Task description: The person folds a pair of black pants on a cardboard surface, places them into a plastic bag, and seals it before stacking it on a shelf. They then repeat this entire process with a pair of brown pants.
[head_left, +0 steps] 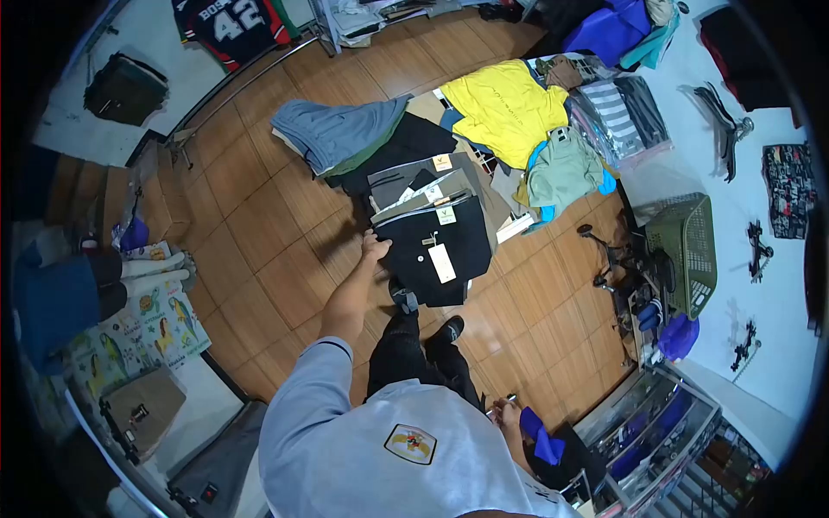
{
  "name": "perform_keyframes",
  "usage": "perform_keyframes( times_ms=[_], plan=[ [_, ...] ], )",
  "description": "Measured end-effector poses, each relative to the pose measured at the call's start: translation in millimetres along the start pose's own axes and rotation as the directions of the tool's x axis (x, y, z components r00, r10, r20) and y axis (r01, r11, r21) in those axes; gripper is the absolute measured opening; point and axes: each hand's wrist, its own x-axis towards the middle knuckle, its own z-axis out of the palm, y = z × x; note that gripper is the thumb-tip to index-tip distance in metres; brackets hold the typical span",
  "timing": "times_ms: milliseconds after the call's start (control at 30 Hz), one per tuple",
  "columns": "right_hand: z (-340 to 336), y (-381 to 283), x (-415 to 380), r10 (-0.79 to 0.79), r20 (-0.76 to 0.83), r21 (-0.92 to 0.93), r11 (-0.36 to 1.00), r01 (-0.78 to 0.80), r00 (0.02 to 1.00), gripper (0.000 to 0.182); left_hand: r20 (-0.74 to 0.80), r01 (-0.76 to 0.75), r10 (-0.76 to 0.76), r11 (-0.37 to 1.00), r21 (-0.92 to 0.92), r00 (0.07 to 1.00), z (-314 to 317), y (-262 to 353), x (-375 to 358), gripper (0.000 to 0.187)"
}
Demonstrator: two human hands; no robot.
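Observation:
My left hand grips the left edge of folded black trousers, which carry a white paper tag. They lie at the front of a pile with several more folded garments, and small tags stick out at their waistbands. Low by my right side, my right hand is closed, with a small shiny object at its fingertips that I cannot make out. A purple cloth shows right beside that hand.
Behind the pile lie a yellow T-shirt, grey-blue clothes and bagged striped garments. A green basket stands at the right, a glass display case at the lower right. Clothed mannequin legs are at the left.

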Motion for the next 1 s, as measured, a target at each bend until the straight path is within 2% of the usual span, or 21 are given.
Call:
perform_keyframes(
  times_ms=[67,100,167,200,300,333,367,433,533,600,800,900,1000],
  plan=[
    [-23,-5,-25,-0.054,-0.006,-0.070,0.996,0.053,0.999,0.015,-0.012,0.056,-0.056,0.998,-0.018,0.998,20,-18,-20,0.073],
    [63,-40,10,-0.070,0.125,-0.024,0.997,0.074,0.990,0.014,-0.042,0.002,-0.001,1.000,0.008,0.999,-25,20,46,0.071],
    [51,-48,6,-0.065,0.133,0.016,0.998,0.064,0.989,0.011,0.036,0.029,-0.031,0.999,0.037,0.999,-20,17,26,0.067],
    [45,-53,4,-0.097,0.114,0.011,0.995,0.096,0.989,0.010,0.003,0.020,-0.020,0.995,0.101,1.000,-15,17,12,0.052],
    [65,-83,6,-0.188,0.104,0.009,0.982,0.188,0.977,0.008,-0.099,-0.020,0.033,0.991,0.132,0.995,-15,20,6,0.040],
    [72,-98,-1,-0.202,0.111,0.007,0.979,0.202,0.973,0.007,-0.092,-0.023,0.033,0.994,0.106,0.995,-16,21,4,0.030],
    [78,-113,-7,-0.215,0.116,0.005,0.977,0.215,0.970,0.007,-0.088,-0.062,0.066,0.997,0.053,0.994,-13,18,7,0.029],
    [85,-135,-10,-0.233,0.138,-0.121,0.961,0.250,0.963,0.009,-0.089,-0.130,0.124,0.990,-0.056,0.988,-6,5,9,0.028],
    [96,-159,-10,-0.256,0.181,-0.223,0.930,0.293,0.950,0.015,-0.142,-0.210,0.197,0.974,-0.086,0.970,1,12,-12,0.032],
    [105,-172,-12,-0.266,0.191,-0.248,0.918,0.309,0.945,0.016,-0.186,-0.236,0.208,0.961,-0.144,0.960,2,31,-48,0.034],
    [112,-199,18,-0.246,0.265,-0.334,0.884,0.328,0.932,0.017,-0.262,-0.368,0.319,0.915,-0.167,0.911,39,28,-108,0.032],
    [114,-220,47,-0.242,0.267,-0.317,0.892,0.322,0.933,0.015,-0.128,-0.300,0.282,0.942,-0.152,0.951,40,46,-150,0.028],
    [114,-257,74,-0.295,0.297,-0.317,0.867,0.385,0.908,0.015,-0.237,-0.407,0.360,0.892,-0.196,0.902,65,47,-173,0.027]
  ],
)
